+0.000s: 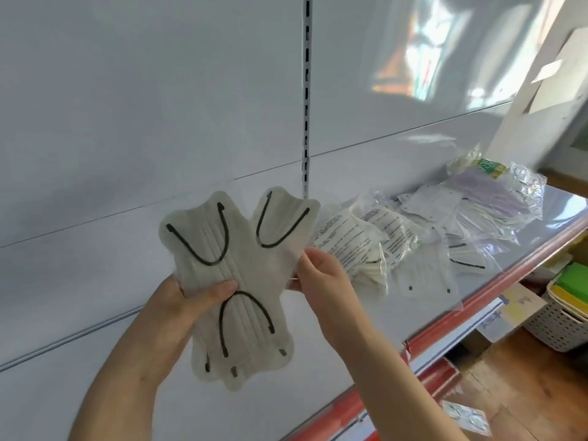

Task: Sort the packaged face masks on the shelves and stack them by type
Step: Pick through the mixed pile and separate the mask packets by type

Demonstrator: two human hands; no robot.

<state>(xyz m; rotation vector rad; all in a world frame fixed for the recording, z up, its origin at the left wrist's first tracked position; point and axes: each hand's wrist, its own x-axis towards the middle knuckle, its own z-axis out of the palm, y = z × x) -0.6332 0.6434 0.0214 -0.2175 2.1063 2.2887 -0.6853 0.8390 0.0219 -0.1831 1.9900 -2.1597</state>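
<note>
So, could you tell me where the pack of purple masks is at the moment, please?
In the head view, the pack of purple masks lies far right on the shelf, at the end of the row beyond the white packets.

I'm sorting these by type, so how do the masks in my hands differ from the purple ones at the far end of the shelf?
The masks in hand are off-white with black ear loops; the purple masks are lilac, loops not clear. The left hand and right hand hold the off-white ones up, fanned out; the purple ones lie on the shelf in a crinkled clear bag. Both look like pleated masks.

Fanned beige masks (241,281), black earloops
</note>
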